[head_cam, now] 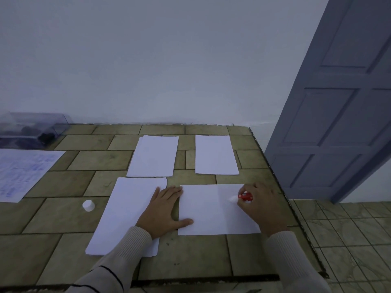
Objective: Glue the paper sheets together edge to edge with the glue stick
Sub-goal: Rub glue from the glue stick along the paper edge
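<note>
Clear box (31, 130) far-left; printed sheet (23, 172); door (338, 102) right.

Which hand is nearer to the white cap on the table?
Left. The left hand lies flat to the right of the cap; the right hand, holding the glue stick, is farther right.

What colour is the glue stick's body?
Red, with a white tip; the glue stick shows in the head view, in the right hand.

sheet (211, 210) under my fingers: plain white paper, matt, smooth; stacks (153, 156) towards the far edge look the same. glue stick (245, 196): glossy red plastic barrel, white waxy-looking tip. cap (88, 205): white plastic, slight sheen. surface (190, 256): olive tiles, mottled, dull sheen, dark grout lines. box (31, 130) at far left corner: clear glossy plastic. my sleeves (135, 242): cream ribbed knit cloth
</note>
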